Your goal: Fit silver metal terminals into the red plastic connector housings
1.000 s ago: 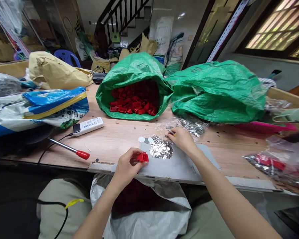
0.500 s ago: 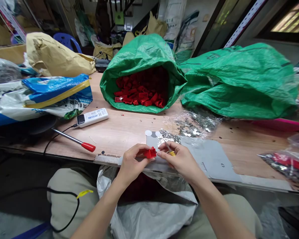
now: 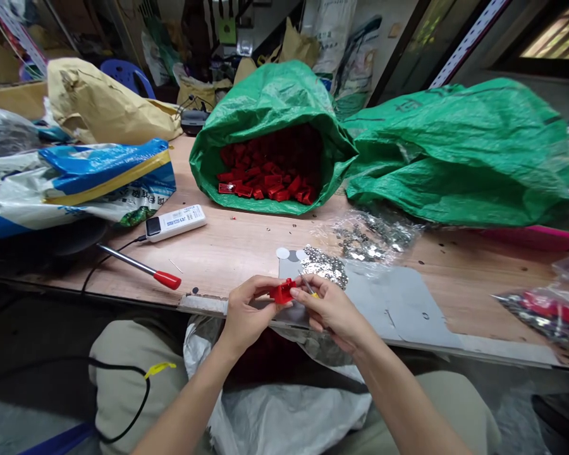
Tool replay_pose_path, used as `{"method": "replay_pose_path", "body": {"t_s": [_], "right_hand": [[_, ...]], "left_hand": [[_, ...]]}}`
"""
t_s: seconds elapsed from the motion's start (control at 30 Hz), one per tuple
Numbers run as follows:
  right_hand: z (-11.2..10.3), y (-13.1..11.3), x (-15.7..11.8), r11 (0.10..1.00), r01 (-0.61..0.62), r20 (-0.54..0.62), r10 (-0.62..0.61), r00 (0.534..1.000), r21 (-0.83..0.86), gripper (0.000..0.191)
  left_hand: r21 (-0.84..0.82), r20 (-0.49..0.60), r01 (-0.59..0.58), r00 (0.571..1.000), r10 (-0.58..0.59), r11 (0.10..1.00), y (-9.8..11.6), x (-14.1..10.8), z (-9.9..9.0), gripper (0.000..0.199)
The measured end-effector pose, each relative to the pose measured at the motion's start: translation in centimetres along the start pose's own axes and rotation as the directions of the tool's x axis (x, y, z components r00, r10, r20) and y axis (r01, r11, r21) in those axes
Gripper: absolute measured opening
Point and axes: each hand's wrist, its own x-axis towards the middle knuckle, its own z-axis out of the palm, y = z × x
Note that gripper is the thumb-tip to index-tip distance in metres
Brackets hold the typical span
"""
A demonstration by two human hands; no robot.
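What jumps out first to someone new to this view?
The big green woven sack at the back centre of the bench, its mouth open on a heap of small red plastic parts. Then, at the front edge, the left hand holding one red plastic piece, the right hand against it with a thin yellow-handled tool.

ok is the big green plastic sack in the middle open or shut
Open: the big green plastic sack has its wide mouth facing the person, with small red plastic pieces visible inside.
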Motion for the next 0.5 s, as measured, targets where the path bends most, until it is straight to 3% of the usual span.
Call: {"method": "replay_pose_path", "body": {"t_s": [0.13,0.37,0.5], "right_hand": [[-0.5,-0.1,-0.4,0.994,-0.071,0.124,0.061,0.99,0.077,0.046],[-0.8,1.3,-0.1,0.965,0.127,-0.007,-0.132,0.991,-0.229,0.049],[-0.3,1.8,-0.6,0.969,0.139,-0.015,-0.145,0.989,-0.205,0.053]], "left_hand": [[-0.049,-0.05,-0.026,0.998,0.023,0.998,0.0,0.0,0.1,0.031],[-0.023,-0.002,-0.105,0.995,0.105,0.994,-0.3,-0.2,0.0,0.029],[0.003,0.01,-0.126,0.992,0.126,0.992,-0.3,-0.1,0.0,0.025]]}}
